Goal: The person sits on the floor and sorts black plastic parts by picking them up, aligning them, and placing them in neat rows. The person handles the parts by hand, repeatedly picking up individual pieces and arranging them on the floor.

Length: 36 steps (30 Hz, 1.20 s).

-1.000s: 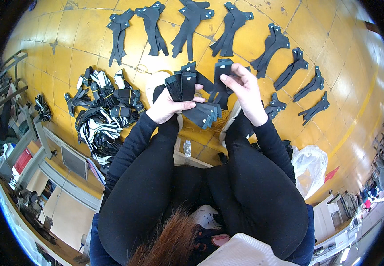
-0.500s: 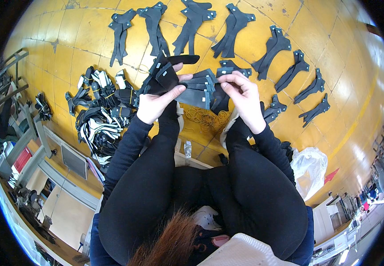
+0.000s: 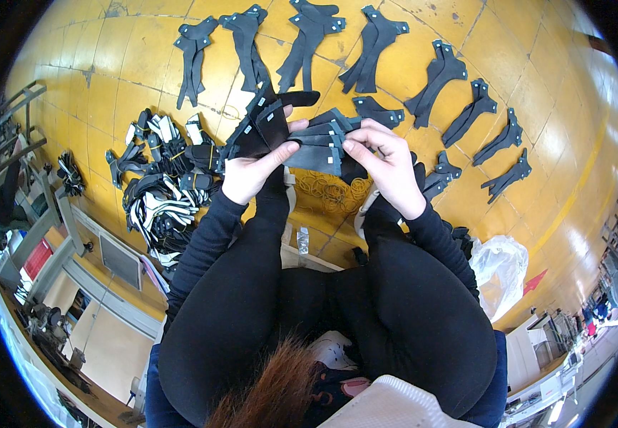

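Yellow floor tiles [image 3: 134, 57] bear a far arc of dark cloth strips [image 3: 373, 50], a heap of bundles [image 3: 159, 192] at left and a clear plastic bag [image 3: 498, 274] at right. Near the middle, the left hand [image 3: 255, 171] grips a fan of dark pieces [image 3: 312, 157]; the right hand [image 3: 387, 157], fingers narrowed, pinches its right edge.

Strips [image 3: 314, 157] you hold: cloth-like, matt, smooth-faced. Your leggings [image 3: 423, 314] and sleeves [image 3: 205, 239]: soft-looking cloth, matt. Floor [image 3: 138, 53] around you: smooth, glossy where light strikes, worn in spots. Bag [image 3: 498, 274] on your right: thin, translucent, film-like plastic, crinkled, shiny.
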Available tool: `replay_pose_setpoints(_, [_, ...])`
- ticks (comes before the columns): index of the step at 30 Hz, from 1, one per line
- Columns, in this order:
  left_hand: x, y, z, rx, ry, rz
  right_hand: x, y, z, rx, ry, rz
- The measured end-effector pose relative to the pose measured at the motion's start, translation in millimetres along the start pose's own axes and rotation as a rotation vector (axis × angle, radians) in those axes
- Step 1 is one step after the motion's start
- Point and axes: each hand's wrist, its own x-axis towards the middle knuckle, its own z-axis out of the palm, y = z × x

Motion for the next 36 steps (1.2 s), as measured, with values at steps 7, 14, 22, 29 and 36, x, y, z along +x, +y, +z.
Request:
replay_pose_setpoints(7, [-2, 2, 5, 0.016, 0.032, 0.024, -1, -1, -1, -0.004, -0.003, -0.029])
replay_pose_setpoints(14, [-7, -7, 4, -0.008, 0.083, -0.003, -2, 2, 3, 0.021, -0.049, 0.019])
replay_pose_setpoints(22, [-4, -10, 9, -0.17, 0.015, 0.039, -3, 1, 4, -0.034, -0.018, -0.083])
replay_pose_setpoints(29, [8, -12, 3, -0.369, 0.271, -0.034, -4, -3, -1, -0.137, 0.047, -0.109])
replay_pose_setpoints(36, [6, -7, 8, 0.025, 0.127, -0.144, -3, -7, -1, -0.2, -0.018, -0.025])
